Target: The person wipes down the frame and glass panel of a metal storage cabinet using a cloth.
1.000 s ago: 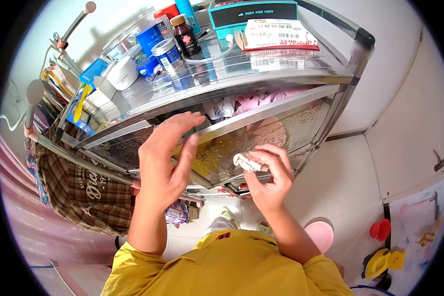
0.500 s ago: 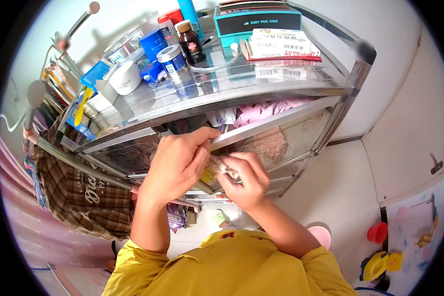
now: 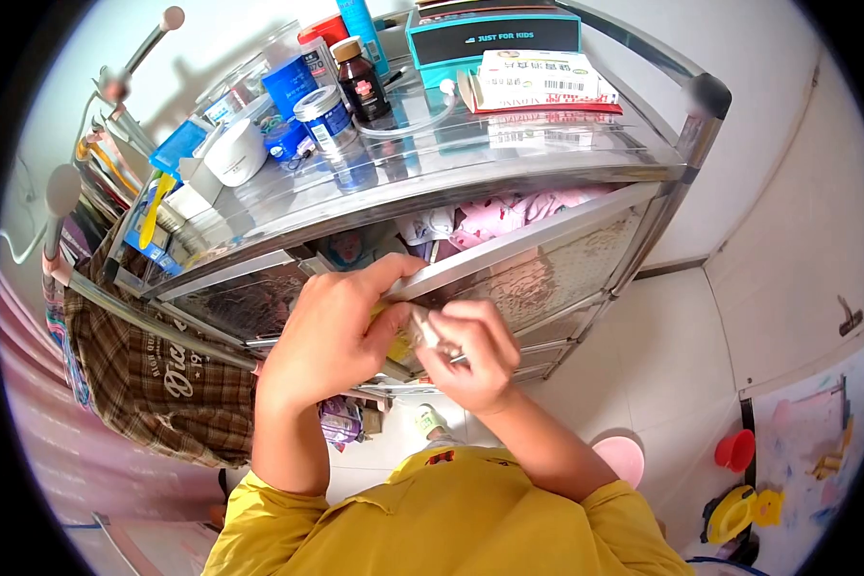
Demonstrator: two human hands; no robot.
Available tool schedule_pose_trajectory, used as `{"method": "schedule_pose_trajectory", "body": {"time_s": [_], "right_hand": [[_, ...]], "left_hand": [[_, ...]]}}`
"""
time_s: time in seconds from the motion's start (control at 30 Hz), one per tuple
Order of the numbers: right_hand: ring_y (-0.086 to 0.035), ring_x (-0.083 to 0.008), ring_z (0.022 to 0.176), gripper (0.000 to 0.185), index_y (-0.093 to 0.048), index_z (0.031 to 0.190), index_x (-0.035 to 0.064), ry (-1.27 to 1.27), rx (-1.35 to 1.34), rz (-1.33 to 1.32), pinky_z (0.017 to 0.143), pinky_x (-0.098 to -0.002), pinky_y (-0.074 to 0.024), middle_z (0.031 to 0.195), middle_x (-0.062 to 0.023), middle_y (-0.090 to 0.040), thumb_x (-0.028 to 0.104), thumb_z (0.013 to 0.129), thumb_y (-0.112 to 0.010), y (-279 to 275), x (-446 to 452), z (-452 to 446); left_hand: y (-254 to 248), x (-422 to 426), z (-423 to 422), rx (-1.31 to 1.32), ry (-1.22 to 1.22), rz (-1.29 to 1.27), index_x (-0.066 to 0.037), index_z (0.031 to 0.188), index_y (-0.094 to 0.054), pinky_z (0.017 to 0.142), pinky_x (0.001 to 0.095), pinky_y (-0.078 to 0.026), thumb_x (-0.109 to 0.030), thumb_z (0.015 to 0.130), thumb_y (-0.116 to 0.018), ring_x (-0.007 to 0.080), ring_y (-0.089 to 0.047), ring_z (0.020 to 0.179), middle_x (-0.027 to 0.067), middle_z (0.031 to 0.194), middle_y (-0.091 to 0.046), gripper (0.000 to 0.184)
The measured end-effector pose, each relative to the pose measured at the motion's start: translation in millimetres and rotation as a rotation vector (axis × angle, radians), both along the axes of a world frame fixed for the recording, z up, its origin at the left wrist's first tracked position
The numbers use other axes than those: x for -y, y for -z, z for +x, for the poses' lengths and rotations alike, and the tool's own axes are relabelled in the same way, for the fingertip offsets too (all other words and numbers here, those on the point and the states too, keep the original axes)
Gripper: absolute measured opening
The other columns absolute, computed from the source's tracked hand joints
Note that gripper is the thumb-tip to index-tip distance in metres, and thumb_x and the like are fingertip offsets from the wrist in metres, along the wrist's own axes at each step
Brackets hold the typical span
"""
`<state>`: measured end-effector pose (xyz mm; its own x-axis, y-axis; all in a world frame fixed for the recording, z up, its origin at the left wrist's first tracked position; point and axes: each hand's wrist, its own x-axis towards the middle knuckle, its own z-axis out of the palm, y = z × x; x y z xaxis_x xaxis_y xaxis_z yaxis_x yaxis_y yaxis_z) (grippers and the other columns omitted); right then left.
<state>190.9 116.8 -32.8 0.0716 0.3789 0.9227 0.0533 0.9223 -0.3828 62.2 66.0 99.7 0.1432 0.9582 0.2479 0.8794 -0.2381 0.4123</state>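
Pale floor tiles (image 3: 667,384) and a white wall (image 3: 768,96) surround a metal-framed cabinet; its glossy top (image 3: 518,158) bears a dark brown bottle (image 3: 363,88), a white tub (image 3: 237,154), a blue-labelled jar (image 3: 326,120), a teal and black box (image 3: 494,40) and, just in front of that box, a white carton (image 3: 542,77). Below the top, a glazed door (image 3: 581,274) leans outward, leaving a gap in which pink patterned fabric (image 3: 494,223) shows; the left hand (image 3: 326,331) is at the near end of the door's upper rail, its fingers clamped on the edge, index finger over the top and thumb in front. Close beside it, the right hand (image 3: 475,355) has its fingers curled together around a crumpled white cloth (image 3: 426,329); the cloth is just in front of the door, between the two hands, partly hidden and blurred, so whether it touches the glass I cannot tell. Brown plaid clothing (image 3: 154,355) hangs to the left; a pink basin (image 3: 620,459) sits on the floor to the right.
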Motion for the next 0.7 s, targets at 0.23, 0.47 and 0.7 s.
{"method": "schedule_pose_trajectory", "body": {"time_s": [0.23,0.47,0.7], "right_hand": [[-0.062,-0.0183,0.066,0.027,-0.063,0.085,0.0016,0.207,-0.172,-0.216,0.052,-0.0287,-0.0495,0.082,-0.0098,-0.063,-0.005,0.064,-0.077,0,-20,24],[-0.064,-0.0288,0.075,0.030,-0.066,0.090,0.0022,-0.009,0.068,-0.059,0.068,-0.0361,-0.0530,0.086,-0.0130,-0.065,-0.001,0.062,-0.077,2,1,15],[-0.063,-0.0212,0.070,0.032,-0.064,0.091,-0.0002,0.141,-0.040,-0.130,0.057,-0.0307,-0.0515,0.084,-0.0111,-0.063,-0.005,0.062,-0.077,5,-13,18]], "left_hand": [[-5,-1,-2,-0.039,-0.014,-0.057,-0.003,0.113,-0.061,0.067,0.0367,-0.051,0.009,0.074,-0.060,0.0403,-0.066,0.078,0.0201,0.081,-0.066,0.040],[-4,-2,-3,-0.011,0.008,-0.059,-0.003,0.113,-0.062,0.068,0.0362,-0.052,0.010,0.070,-0.055,0.0369,-0.067,0.076,0.0189,0.081,-0.065,0.045],[-6,-3,-4,-0.060,-0.019,-0.087,-0.003,0.113,-0.062,0.065,0.0356,-0.050,0.009,0.067,-0.055,0.0367,-0.065,0.072,0.0201,0.079,-0.062,0.048]]}}
